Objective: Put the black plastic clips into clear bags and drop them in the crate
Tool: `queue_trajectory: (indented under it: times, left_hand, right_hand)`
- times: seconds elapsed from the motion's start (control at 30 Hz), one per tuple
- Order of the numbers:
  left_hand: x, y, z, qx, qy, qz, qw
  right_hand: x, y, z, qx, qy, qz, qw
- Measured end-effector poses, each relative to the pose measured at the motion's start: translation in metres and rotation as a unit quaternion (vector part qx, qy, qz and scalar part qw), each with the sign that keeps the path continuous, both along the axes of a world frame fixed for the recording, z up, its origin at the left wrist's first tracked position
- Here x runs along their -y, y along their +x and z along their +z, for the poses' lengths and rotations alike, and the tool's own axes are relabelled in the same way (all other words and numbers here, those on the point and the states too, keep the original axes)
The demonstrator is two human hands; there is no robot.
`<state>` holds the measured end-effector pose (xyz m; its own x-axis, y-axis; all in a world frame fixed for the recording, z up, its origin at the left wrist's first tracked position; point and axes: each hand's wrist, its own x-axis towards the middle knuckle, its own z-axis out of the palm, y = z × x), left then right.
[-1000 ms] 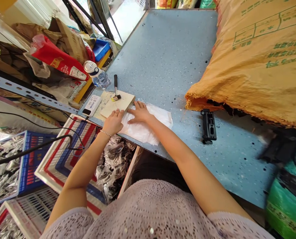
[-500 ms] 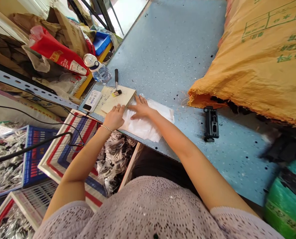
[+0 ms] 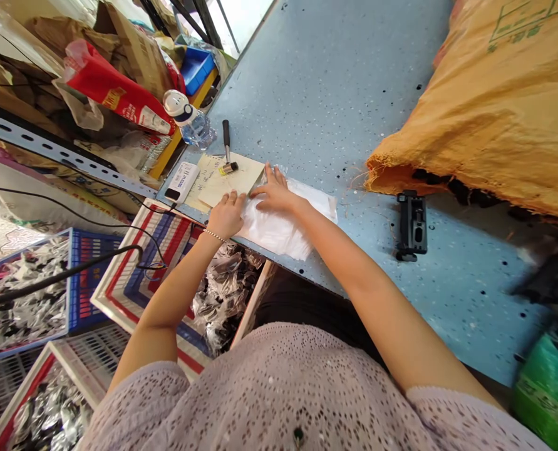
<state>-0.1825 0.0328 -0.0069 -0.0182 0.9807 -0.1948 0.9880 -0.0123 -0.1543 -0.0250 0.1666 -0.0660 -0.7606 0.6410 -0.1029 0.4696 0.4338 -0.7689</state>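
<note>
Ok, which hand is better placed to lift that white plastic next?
Probably your right hand: it lies spread on the white plastic, while your left hand rests at the near edge of the paper pad.

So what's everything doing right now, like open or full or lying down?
Left hand: resting at the pad's near edge
Right hand: fingers spread on the plastic
White plastic: flat, wrinkled
Pad: lying flat
Hammer: lying, head on the pad
Bottle: standing, lid on
Orange sack: open, frayed
Blue crate: filled with bagged pieces
</note>
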Motion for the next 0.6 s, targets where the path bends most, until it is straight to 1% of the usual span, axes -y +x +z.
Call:
queue_trajectory:
  times: [0.07, 0.13, 0.2, 0.23, 0.27, 0.33, 0.37, 0.4, 0.43, 0.47, 0.5, 0.53, 0.57, 0.6]
  left_hand:
    - [0.001, 0.003, -0.005, -0.012, -0.001, -0.003, 1.000]
    - [0.001, 0.002, -0.008, -0.017, -0.001, -0.009, 1.000]
    - [0.002, -0.003, -0.007, -0.008, -0.007, -0.022, 1.000]
    - [0.003, -0.006, -0.004, -0.001, -0.012, -0.028, 1.000]
    - [0.004, -0.009, -0.001, 0.009, -0.018, -0.032, 0.999]
    - [0.008, -0.009, 0.005, 0.042, -0.015, -0.034, 0.998]
    - [0.011, -0.005, 0.008, 0.069, -0.001, -0.035, 0.997]
    - [0.014, 0.004, 0.010, 0.109, 0.021, -0.040, 0.993]
    - [0.016, 0.017, 0.010, 0.162, 0.043, -0.049, 0.985]
    - [0.018, 0.035, 0.008, 0.227, 0.056, -0.063, 0.970]
    - [0.020, 0.059, 0.005, 0.302, 0.052, -0.079, 0.949]
    - [0.021, 0.088, -0.001, 0.383, 0.025, -0.092, 0.919]
    - [0.020, 0.120, -0.008, 0.468, -0.018, -0.098, 0.878]
    - [0.018, 0.154, -0.017, 0.552, -0.071, -0.096, 0.825]
  right_hand:
    - [-0.002, -0.001, 0.004, 0.001, -0.005, -0.002, 1.000]
    - [-0.002, 0.002, 0.012, -0.002, -0.010, -0.001, 1.000]
    - [0.005, 0.019, 0.026, -0.017, 0.008, -0.013, 1.000]
    - [0.011, 0.035, 0.033, -0.031, 0.026, -0.024, 0.999]
    - [0.020, 0.056, 0.040, -0.046, 0.049, -0.040, 0.997]
    - [0.043, 0.114, 0.051, -0.066, 0.096, -0.096, 0.989]
    - [0.057, 0.147, 0.053, -0.062, 0.114, -0.142, 0.981]
    - [0.071, 0.182, 0.053, -0.040, 0.134, -0.215, 0.966]
    - [0.085, 0.215, 0.051, -0.004, 0.149, -0.314, 0.938]
    - [0.099, 0.245, 0.046, 0.026, 0.141, -0.406, 0.902]
    - [0.111, 0.271, 0.040, 0.036, 0.110, -0.467, 0.877]
    - [0.122, 0.291, 0.032, 0.038, 0.078, -0.505, 0.859]
    - [0.132, 0.304, 0.025, 0.032, 0.047, -0.519, 0.853]
    - [0.140, 0.311, 0.018, 0.021, 0.020, -0.514, 0.857]
